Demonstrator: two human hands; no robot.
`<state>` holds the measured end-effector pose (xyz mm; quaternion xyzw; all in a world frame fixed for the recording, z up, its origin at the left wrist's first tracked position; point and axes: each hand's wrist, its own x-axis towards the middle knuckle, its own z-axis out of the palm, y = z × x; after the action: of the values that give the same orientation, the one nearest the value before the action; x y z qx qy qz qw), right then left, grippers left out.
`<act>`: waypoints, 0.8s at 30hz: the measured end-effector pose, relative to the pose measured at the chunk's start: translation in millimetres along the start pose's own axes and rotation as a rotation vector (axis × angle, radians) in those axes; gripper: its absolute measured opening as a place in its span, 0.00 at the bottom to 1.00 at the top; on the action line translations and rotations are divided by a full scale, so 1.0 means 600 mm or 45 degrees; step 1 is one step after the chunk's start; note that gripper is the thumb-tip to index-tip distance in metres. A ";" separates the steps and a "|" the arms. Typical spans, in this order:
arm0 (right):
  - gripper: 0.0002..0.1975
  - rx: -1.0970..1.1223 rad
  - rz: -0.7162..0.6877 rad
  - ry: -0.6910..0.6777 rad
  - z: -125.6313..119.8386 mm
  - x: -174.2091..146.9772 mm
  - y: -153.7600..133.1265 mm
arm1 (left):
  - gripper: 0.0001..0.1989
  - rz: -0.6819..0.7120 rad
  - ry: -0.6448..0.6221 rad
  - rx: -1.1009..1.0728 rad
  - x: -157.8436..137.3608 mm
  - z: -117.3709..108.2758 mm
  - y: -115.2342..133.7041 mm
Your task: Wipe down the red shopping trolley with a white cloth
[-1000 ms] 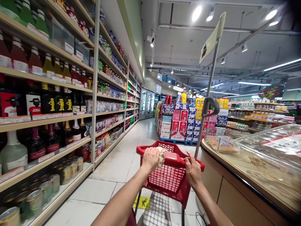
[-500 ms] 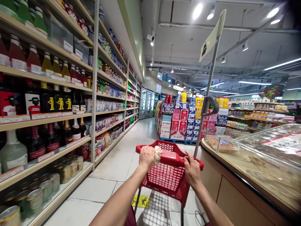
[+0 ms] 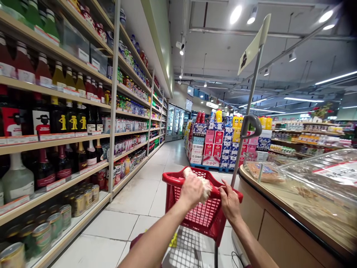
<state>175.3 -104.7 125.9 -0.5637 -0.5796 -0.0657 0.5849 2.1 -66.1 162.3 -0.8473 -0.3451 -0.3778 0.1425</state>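
A red plastic shopping cart (image 3: 173, 178) stands directly before me, its mesh basket facing me. My left hand (image 3: 191, 190) is closed around a crumpled off-white cloth (image 3: 205, 190), pressed against the middle of the cart's handle bar. Bits of the cloth stick out on both sides of the fingers; the rest is hidden under the palm. At the bar's right end my right hand (image 3: 230, 203) is wrapped over the red handle, with the index finger raised a little.
Shelves of bottles and cans (image 3: 80, 137) line the left side. On the right is a curved counter (image 3: 267, 208) with clear covers. A grey pole (image 3: 252, 85) with a sign rises behind the cart. Stacked drink cartons (image 3: 213, 147) stand ahead, beside a tiled aisle (image 3: 139, 193).
My left hand has slid right along the handle with the cloth, from the left part to the middle. My right hand stays on the bar.
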 end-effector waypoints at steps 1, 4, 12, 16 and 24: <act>0.25 0.017 0.004 -0.007 -0.001 0.000 0.001 | 0.14 0.065 -0.005 -0.010 0.001 0.005 0.015; 0.25 0.049 0.019 -0.024 -0.005 0.001 0.004 | 0.13 0.132 -0.019 0.011 -0.001 0.003 0.011; 0.25 -0.009 -0.015 0.002 0.002 0.002 -0.001 | 0.17 -0.181 0.043 0.107 -0.011 -0.007 -0.061; 0.26 0.013 0.012 -0.014 -0.004 0.002 0.003 | 0.13 0.090 0.005 0.037 -0.001 0.026 0.002; 0.25 -0.034 -0.047 0.021 0.005 0.000 0.003 | 0.18 -0.105 -0.005 0.089 0.006 0.000 -0.036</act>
<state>174.9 -101.9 124.3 -0.5600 -0.5842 -0.0890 0.5806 -11.0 -48.9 164.2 -0.8276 -0.3929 -0.3694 0.1559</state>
